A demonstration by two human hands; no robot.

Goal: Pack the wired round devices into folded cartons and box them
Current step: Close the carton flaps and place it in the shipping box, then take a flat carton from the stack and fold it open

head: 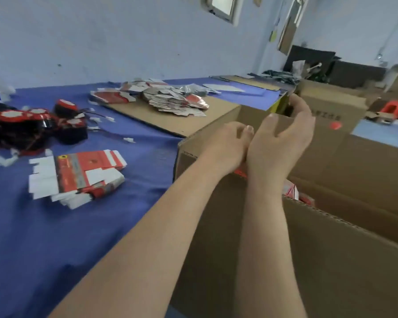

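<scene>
Both my hands hover over the large open shipping box (345, 223) at the table's right edge. My left hand (225, 145) has its fingers loosely bent downward, and nothing shows in it. Beside it, my right hand (283, 138) is raised with relaxed, spread fingers and is empty. Packed red cartons (292, 191) peek out inside the box below my wrists. A heap of black and red wired round devices (21, 125) lies at the far left. A stack of flat red and white cartons (78, 175) lies nearer on the blue cloth.
More flat cartons (177, 99) are piled on a cardboard sheet at the back of the blue table (55, 237). Small white paper scraps litter the cloth. Another brown box (331, 104) and a red stool (393, 109) stand at the right.
</scene>
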